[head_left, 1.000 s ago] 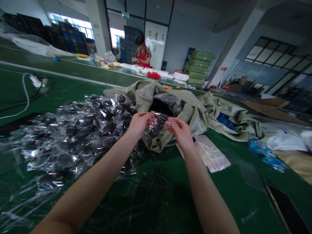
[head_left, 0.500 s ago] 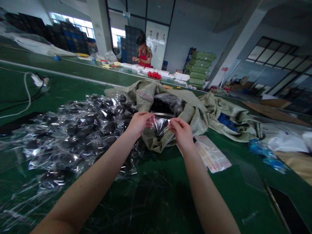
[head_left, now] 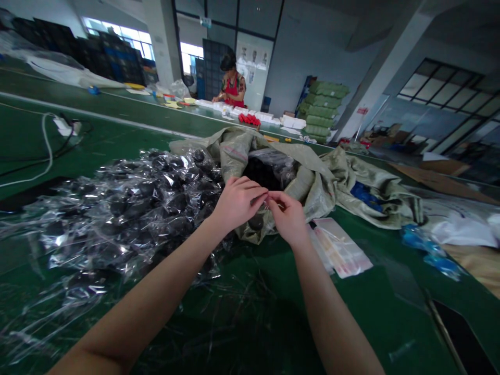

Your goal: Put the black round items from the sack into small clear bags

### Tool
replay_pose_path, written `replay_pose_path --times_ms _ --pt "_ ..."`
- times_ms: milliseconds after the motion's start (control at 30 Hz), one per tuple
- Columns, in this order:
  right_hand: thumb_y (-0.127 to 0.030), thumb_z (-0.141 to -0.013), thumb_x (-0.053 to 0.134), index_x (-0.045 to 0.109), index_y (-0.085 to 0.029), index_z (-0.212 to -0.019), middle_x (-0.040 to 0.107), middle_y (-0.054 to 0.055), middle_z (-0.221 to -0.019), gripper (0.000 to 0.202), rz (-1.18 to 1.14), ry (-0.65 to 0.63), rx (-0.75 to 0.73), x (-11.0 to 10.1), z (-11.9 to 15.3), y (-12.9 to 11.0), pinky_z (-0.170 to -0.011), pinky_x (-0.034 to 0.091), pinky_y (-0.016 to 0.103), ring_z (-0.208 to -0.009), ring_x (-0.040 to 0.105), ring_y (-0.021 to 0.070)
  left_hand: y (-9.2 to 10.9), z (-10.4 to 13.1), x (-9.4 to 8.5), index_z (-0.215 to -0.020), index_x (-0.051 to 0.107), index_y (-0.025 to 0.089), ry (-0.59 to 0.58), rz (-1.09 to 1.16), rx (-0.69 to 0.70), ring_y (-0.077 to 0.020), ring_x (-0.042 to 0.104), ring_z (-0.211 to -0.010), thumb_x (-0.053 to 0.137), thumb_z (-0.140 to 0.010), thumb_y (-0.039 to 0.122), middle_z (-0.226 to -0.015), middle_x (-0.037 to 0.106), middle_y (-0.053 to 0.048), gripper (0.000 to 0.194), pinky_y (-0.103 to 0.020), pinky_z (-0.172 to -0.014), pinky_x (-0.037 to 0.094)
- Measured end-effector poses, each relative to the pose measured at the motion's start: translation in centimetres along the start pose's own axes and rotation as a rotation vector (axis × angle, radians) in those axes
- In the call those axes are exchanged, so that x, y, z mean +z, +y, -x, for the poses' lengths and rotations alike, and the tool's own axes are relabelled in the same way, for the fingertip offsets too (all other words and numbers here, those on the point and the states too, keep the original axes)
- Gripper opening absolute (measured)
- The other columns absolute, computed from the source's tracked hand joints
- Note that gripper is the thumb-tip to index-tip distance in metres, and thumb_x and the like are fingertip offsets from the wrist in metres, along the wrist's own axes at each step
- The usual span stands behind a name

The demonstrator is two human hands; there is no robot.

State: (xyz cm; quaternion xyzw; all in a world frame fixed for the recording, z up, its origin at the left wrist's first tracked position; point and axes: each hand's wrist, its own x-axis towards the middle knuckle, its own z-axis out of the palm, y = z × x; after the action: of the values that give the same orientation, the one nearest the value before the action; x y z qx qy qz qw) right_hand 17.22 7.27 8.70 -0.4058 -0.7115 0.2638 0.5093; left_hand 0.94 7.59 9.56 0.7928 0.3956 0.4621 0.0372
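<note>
My left hand (head_left: 240, 200) and my right hand (head_left: 287, 211) meet in front of the open woven sack (head_left: 314, 177), fingertips pinched together. Between them they grip the gathered top of a small clear plastic bag; most of its film is hidden by the fingers. A dark rounded item (head_left: 255, 223) hangs just below, seemingly inside that bag. Dark contents show in the sack's mouth. To the left spreads a big heap of dark rounded pieces (head_left: 156, 203) wrapped in clear shiny film.
A flat clear packet (head_left: 341, 247) lies right of my right hand, a phone-like dark slab (head_left: 461, 333) at the lower right. Farther right are a second woven sack (head_left: 375, 198) and blue wrapped pieces (head_left: 432, 252). A co-worker in a red apron (head_left: 234, 91) stands across the green table.
My hands have come together from holding the bag's top edge stretched apart. The film is now bunched between the fingers, and the left hand has turned over.
</note>
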Motion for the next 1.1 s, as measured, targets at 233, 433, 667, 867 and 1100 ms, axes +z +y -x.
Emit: replay_pose_path --times_ms 233,433,667,867,1100 --pt "-0.022 -0.091 0.049 0.066 -0.02 -0.091 0.067 0.007 -0.088 0.017 0.336 -0.027 -0.208 -0.22 0.16 -0.08 -0.074 0.049 0.032 -0.081 0.062 0.0195 -0.31 0.1 -0.17 -0.091 0.075 0.024 -0.03 -0.118 0.1 -0.0235 0.061 -0.091 0.052 -0.091 0.027 -0.091 0.075 -0.006 0.023 -0.04 -0.086 0.034" --pt "-0.018 -0.091 0.048 0.064 -0.018 -0.089 0.067 0.007 -0.086 0.016 0.419 -0.037 -0.276 -0.33 0.14 -0.21 -0.073 0.047 0.031 -0.081 0.062 0.02 -0.28 0.15 -0.15 -0.089 0.073 0.019 -0.053 -0.36 0.211 -0.0203 0.064 -0.087 0.048 -0.095 0.026 -0.088 0.075 -0.004 0.027 -0.037 -0.08 0.038" --pt "-0.016 -0.092 0.049 0.064 -0.018 -0.087 0.067 0.007 -0.084 0.015 0.46 -0.045 -0.296 -0.44 0.16 -0.34 -0.072 0.046 0.031 -0.079 0.062 0.0197 -0.27 0.17 -0.1 -0.087 0.072 0.019 -0.051 -0.35 0.209 -0.0195 0.064 -0.085 0.049 -0.094 0.025 -0.086 0.075 -0.003 0.025 -0.036 -0.077 0.039" --pt "-0.013 -0.089 0.052 0.065 -0.018 -0.088 0.068 0.006 -0.085 0.013 0.439 -0.054 -0.311 -0.35 0.23 -0.42 -0.073 0.047 0.03 -0.079 0.063 0.0187 -0.47 0.15 0.2 -0.081 0.071 0.02 0.002 -0.229 0.112 -0.0173 0.065 -0.082 0.055 -0.089 0.02 -0.084 0.073 -0.001 0.018 -0.033 -0.075 0.041" --pt "-0.015 -0.09 0.052 0.065 -0.017 -0.09 0.068 0.007 -0.084 0.013 0.46 -0.045 -0.303 -0.19 0.29 -0.48 -0.072 0.047 0.031 -0.079 0.063 0.0197 -0.76 0.04 0.25 -0.084 0.067 0.016 0.038 -0.144 0.062 -0.0167 0.064 -0.08 0.058 -0.086 0.016 -0.082 0.07 -0.002 0.01 -0.032 -0.077 0.045"
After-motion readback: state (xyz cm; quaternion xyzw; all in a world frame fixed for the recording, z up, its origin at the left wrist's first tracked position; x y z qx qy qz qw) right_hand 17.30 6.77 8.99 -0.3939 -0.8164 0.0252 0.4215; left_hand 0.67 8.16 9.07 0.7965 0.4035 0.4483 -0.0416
